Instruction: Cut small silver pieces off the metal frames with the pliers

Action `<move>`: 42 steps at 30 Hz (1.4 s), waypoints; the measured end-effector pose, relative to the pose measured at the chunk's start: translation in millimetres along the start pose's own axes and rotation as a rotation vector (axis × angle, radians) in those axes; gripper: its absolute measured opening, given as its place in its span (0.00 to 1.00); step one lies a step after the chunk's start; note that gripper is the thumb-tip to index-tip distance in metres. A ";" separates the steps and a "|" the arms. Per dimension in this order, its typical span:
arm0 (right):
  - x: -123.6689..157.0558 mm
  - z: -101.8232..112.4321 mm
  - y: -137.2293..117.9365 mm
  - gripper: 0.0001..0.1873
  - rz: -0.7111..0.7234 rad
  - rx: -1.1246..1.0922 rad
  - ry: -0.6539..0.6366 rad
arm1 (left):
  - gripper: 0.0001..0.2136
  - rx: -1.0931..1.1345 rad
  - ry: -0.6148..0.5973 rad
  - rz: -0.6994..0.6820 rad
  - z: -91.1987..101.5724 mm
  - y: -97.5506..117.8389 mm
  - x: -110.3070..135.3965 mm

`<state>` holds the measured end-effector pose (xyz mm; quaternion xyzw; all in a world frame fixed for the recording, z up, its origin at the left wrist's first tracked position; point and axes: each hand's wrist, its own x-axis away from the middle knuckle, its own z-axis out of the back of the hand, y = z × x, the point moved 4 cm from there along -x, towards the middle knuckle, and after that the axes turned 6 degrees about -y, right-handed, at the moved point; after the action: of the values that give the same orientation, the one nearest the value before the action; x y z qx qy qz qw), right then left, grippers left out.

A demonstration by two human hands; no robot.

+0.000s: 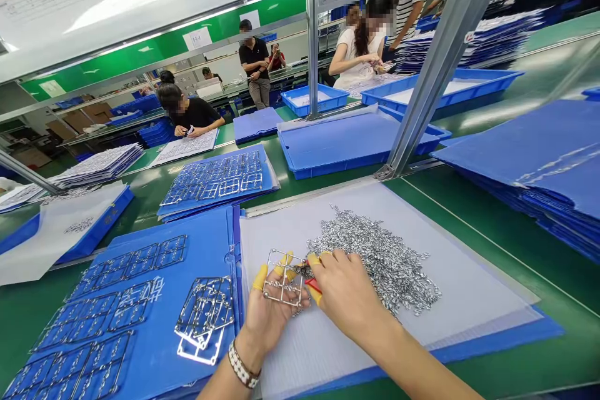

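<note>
My left hand, with yellow finger cots on some fingers, holds up a shiny metallic sprue frame with small parts along its bars. In my right hand, also wearing yellow finger cots, is a pair of red-handled nippers. Their jaws are at the right side of the frame; whether they touch a bar is hard to make out. Just beyond my hands, a heap of small shiny parts lies on a white translucent sheet.
Left, a blue sheet bears rows of sprue frames and a loose frame pile. Behind stand another frame stack, a blue tray and a slanted metal post. Blue sheets are stacked right. Several people work beyond.
</note>
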<state>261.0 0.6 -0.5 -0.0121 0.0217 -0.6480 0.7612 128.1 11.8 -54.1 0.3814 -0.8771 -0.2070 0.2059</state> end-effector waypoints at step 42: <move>13.2 -4.9 -26.7 0.09 0.054 0.053 -0.012 | 0.25 -0.065 0.068 -0.073 2.7 6.3 -1.1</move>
<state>236.5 -16.6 -4.3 0.0050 0.0002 -0.6275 0.7786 123.7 17.1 -53.3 0.4131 -0.8479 -0.2296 0.2404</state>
